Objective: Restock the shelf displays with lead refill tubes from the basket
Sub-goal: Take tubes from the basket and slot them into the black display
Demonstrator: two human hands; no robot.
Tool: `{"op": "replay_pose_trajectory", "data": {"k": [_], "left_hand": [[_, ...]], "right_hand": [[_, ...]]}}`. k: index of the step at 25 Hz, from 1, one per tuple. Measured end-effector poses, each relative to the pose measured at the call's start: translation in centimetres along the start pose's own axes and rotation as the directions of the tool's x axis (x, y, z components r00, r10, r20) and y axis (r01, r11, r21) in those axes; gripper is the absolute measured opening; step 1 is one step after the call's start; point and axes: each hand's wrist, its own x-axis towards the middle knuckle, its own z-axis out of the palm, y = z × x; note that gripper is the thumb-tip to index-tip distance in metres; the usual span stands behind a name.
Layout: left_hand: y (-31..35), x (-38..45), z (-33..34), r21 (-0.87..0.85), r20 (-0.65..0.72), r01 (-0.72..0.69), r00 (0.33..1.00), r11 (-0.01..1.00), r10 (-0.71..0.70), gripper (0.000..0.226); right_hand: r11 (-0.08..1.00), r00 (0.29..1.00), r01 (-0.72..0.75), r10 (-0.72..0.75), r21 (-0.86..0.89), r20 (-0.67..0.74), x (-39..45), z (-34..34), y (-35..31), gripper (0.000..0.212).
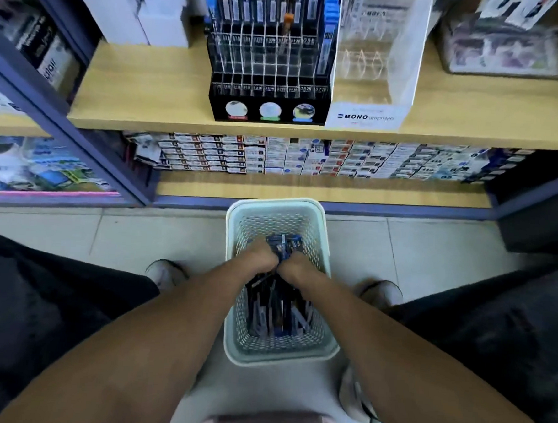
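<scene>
A pale green perforated basket (pixel 326 243) stands on the floor between my feet, with several dark lead refill tubes (pixel 278 312) lying inside. Both hands are down in it. My left hand (pixel 259 256) and my right hand (pixel 297 266) together grip a bundle of blue-capped refill tubes (pixel 285 242) at the basket's far end. On the wooden shelf above stands a black tiered display rack (pixel 269 80) with many vacant slots and some tubes in its back rows. Beside it is a clear Mono display (pixel 371 70), mostly vacant.
White boxes (pixel 133 6) stand left of the rack on the wooden shelf (pixel 148 82). Rows of small boxed stock (pixel 307 157) fill the lower shelf. A purple shelf frame (pixel 64 126) runs down the left. My shoes (pixel 166 273) flank the basket on the tiled floor.
</scene>
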Motion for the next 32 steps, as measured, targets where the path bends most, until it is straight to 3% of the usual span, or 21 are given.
{"op": "replay_pose_trajectory", "data": {"k": [3, 5, 7, 13, 15, 21, 24, 27, 32], "left_hand": [[-0.6, 2.1, 1.4, -0.158, 0.008, 0.068, 0.998, 0.985, -0.067, 0.034], [-1.0, 3.3, 2.4, -0.127, 0.023, 0.088, 0.996, 0.988, -0.086, 0.035], [-1.4, 3.9, 3.3, -0.132, 0.049, 0.123, 0.992, 0.984, -0.117, 0.028], [-1.7, 4.5, 4.2, -0.224, 0.055, 0.212, 0.977, 0.951, -0.205, 0.037], [-1.8, 4.5, 4.6, -0.294, 0.102, 0.261, 0.965, 0.92, -0.241, 0.009], [-2.1, 5.4, 4.9, -0.405, 0.082, 0.326, 0.943, 0.854, -0.322, 0.021], [-1.8, 6.0, 4.7, -0.395, 0.119, 0.359, 0.933, 0.846, -0.34, 0.026], [-1.9, 6.7, 4.7, -0.348, 0.077, 0.324, 0.945, 0.88, -0.318, 0.009], [-1.9, 6.4, 4.8, -0.283, 0.122, 0.373, 0.928, 0.883, -0.353, 0.033]], "right_hand": [[0.972, 0.99, -0.134, 0.138, 0.192, -0.006, 1.0, 1.1, 0.1, 0.025], [0.962, 0.984, -0.166, 0.177, 0.218, -0.032, 1.6, 1.4, 0.2, 0.025], [0.961, 0.98, -0.183, 0.195, 0.209, -0.04, 1.9, 1.3, 0.4, 0.025], [0.98, 0.98, -0.198, 0.198, 0.036, -0.001, 2.7, 1.2, 0.6, 0.025], [0.981, 0.981, -0.192, 0.192, -0.016, 0.0, 2.9, 1.3, 0.6, 0.023], [0.973, 0.973, -0.23, 0.23, -0.012, -0.004, 3.5, 1.4, 0.0, 0.022], [0.964, 0.966, -0.259, 0.26, 0.064, -0.005, 4.0, 1.1, -0.1, 0.022], [0.948, 0.961, -0.276, 0.278, 0.159, 0.008, 4.2, 0.7, -0.4, 0.014], [0.877, 0.946, -0.316, 0.323, 0.361, 0.042, 4.8, 0.7, -0.9, 0.013]]}}
